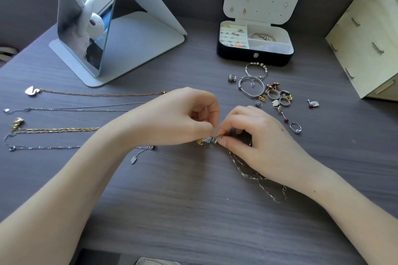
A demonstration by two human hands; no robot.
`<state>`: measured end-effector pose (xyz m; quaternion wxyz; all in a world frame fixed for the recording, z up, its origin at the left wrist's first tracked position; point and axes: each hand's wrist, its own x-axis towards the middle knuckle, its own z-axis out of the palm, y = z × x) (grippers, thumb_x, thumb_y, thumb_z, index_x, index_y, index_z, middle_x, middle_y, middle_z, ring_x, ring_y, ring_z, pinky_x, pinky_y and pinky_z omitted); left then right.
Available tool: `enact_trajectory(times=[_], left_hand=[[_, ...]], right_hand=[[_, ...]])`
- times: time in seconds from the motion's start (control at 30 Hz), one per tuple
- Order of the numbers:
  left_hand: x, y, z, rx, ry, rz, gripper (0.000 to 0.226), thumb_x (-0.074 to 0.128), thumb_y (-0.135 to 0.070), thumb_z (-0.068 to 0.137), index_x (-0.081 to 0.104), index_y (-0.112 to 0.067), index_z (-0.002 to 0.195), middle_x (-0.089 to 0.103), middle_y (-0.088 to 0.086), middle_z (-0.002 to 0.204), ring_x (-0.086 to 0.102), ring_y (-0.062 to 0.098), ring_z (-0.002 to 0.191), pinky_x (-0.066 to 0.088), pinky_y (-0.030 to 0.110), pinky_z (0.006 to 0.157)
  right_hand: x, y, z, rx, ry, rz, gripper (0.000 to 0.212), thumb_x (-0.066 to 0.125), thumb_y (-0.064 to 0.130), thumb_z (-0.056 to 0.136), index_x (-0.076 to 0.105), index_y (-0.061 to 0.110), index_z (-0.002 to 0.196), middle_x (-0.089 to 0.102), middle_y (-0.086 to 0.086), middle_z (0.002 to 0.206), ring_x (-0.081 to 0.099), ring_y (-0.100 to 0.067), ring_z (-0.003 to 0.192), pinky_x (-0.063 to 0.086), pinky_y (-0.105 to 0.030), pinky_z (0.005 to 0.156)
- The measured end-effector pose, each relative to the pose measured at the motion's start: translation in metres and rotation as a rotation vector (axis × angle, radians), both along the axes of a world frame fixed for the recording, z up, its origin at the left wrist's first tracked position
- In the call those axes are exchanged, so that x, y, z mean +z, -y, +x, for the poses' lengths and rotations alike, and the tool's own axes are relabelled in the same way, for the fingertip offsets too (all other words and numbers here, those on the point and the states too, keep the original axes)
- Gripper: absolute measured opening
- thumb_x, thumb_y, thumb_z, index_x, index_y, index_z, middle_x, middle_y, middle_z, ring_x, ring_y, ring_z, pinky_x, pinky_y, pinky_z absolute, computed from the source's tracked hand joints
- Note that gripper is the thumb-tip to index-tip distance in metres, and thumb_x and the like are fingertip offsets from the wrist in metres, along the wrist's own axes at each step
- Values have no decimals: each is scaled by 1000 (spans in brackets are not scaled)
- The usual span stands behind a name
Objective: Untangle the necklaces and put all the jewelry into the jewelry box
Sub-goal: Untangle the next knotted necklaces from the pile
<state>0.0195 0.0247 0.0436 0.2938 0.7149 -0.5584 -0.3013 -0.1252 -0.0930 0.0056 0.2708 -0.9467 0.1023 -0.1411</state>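
At the middle of the grey table, my left hand [183, 116] and my right hand [254, 135] both pinch a small knot of tangled necklace pendants [207, 140]. A silver chain [258, 176] trails from the knot under my right hand toward the near right. Several necklaces lie stretched out on the left: a rose-gold one with a swan pendant [97, 93], a thin silver one [75, 108], a gold braided one [58, 129] and another silver one [43, 148]. The open jewelry box [255, 55] stands at the back right.
A pile of bracelets, rings and earrings [265, 90] lies in front of the box, with a loose ring [295, 128] and a red stud [312, 104] nearby. A standing mirror [90, 28] is at the back left. A pale wooden drawer unit [370, 34] fills the right edge.
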Motion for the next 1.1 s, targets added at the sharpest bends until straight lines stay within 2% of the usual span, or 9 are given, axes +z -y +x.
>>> enact_trajectory(times=[0.17, 0.23, 0.37, 0.47, 0.6, 0.73, 0.8, 0.97, 1.1], left_hand=[[1, -1, 5, 21, 60, 23, 10, 58, -14, 73, 59, -24, 74, 61, -8, 67, 50, 4, 58, 39, 15, 55], [-1, -1, 7, 38, 159, 28, 15, 59, -11, 74, 58, -26, 73, 60, -10, 66, 49, 4, 60, 36, 15, 55], [-4, -3, 9, 41, 395, 71, 10, 58, -23, 73, 54, -32, 73, 55, -15, 67, 47, 1, 65, 34, 19, 57], [-7, -4, 11, 33, 472, 80, 11, 60, -21, 76, 56, -32, 76, 55, -16, 66, 48, -3, 66, 35, 17, 58], [-7, -4, 12, 31, 466, 67, 14, 63, -19, 76, 57, -32, 74, 55, -16, 66, 50, -3, 67, 37, 17, 59], [-5, -4, 11, 17, 436, 60, 23, 63, -20, 76, 51, -36, 65, 55, -15, 65, 50, -2, 66, 38, 19, 60], [-5, -4, 11, 15, 413, 69, 17, 63, -21, 75, 55, -34, 67, 56, -14, 66, 51, -1, 67, 40, 21, 61], [-6, -3, 11, 25, 393, 69, 16, 62, -18, 76, 59, -32, 71, 57, -14, 66, 51, 0, 67, 39, 20, 61], [-6, -3, 12, 45, 367, 50, 21, 61, -13, 77, 57, -33, 71, 57, -14, 68, 52, 2, 68, 41, 21, 63]], right_hand=[[1, 0, 0, 2, 9, -15, 6, 58, 24, 79, 64, 23, 81, 54, 13, 77, 46, -11, 76, 38, -27, 72], [1, 0, 0, -7, 14, -24, 6, 58, 23, 79, 63, 22, 81, 50, 16, 75, 45, -9, 75, 37, -24, 71], [2, -2, 0, -50, 16, -7, 7, 56, 24, 78, 63, 22, 80, 46, 21, 71, 43, -5, 74, 33, -12, 69], [1, -3, 1, -73, 26, -22, 9, 56, 24, 78, 63, 21, 82, 50, 17, 73, 44, -5, 73, 34, -15, 68], [2, -11, 2, -96, 95, -85, 23, 59, 34, 79, 64, 22, 98, 55, 8, 81, 45, -11, 75, 37, -26, 70], [1, -21, 8, -94, 151, -248, 26, 58, 42, 75, 69, 25, 90, 53, 6, 78, 46, -16, 71, 34, -28, 62], [-2, -22, 11, -87, 154, -329, 24, 57, 41, 75, 71, 22, 84, 54, 4, 76, 47, -19, 69, 35, -30, 59], [-7, -18, 12, -56, 219, -345, 23, 53, 30, 81, 72, 15, 80, 60, -1, 69, 51, -27, 65, 47, -35, 55], [-5, -14, 11, -94, 275, -321, 19, 55, 23, 86, 72, 14, 80, 64, -1, 71, 53, -27, 66, 45, -37, 60]])
